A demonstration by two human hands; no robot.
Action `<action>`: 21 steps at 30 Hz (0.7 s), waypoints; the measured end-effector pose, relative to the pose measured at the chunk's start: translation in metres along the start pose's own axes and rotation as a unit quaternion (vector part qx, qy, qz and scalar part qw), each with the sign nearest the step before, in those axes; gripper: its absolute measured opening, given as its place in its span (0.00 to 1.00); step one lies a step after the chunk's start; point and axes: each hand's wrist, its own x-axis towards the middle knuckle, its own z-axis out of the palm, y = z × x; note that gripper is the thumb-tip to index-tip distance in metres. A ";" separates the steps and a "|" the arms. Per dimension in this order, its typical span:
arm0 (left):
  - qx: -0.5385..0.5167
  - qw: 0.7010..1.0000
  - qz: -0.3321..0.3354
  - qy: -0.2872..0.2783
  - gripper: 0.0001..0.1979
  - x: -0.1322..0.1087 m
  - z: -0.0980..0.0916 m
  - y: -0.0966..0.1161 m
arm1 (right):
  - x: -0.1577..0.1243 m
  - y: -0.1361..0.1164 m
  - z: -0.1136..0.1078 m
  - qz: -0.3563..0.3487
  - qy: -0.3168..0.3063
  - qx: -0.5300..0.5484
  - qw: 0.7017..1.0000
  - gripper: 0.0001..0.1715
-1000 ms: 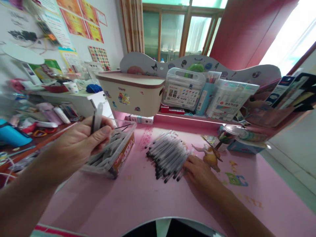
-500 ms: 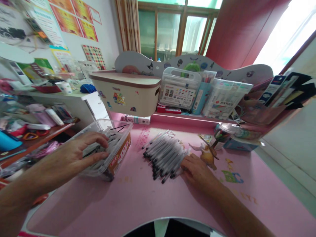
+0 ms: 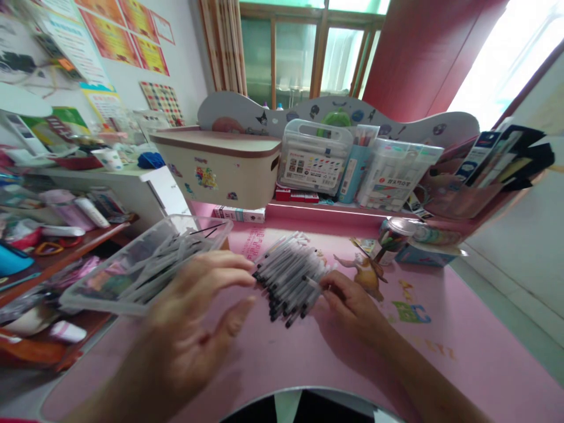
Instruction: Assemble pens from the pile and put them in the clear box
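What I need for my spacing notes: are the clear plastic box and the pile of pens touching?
Apart. The head view shows a strip of the pink desk between the clear plastic box and the pile of pens.

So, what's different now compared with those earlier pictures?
The left hand held a pen above the clear box a second ago; it has since let go and swung right, fingers open, to the near left of the pen pile. The right hand stays at the pen pile's right edge; whether it grips anything is unclear. Box and pile look unmoved.
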 end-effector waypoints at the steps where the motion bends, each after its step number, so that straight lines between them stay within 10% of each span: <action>1: 0.068 0.997 0.031 -0.032 0.10 -0.002 0.017 -0.003 | 0.000 0.000 0.001 0.032 -0.004 0.061 0.998 0.06; 8: -0.007 0.987 -0.067 -0.145 0.21 0.029 0.102 -0.040 | -0.001 0.005 0.008 0.176 -0.047 0.424 0.887 0.19; 21: -0.224 0.963 -0.120 -0.093 0.14 0.040 0.114 -0.063 | -0.005 0.010 0.018 0.212 -0.105 0.433 0.870 0.19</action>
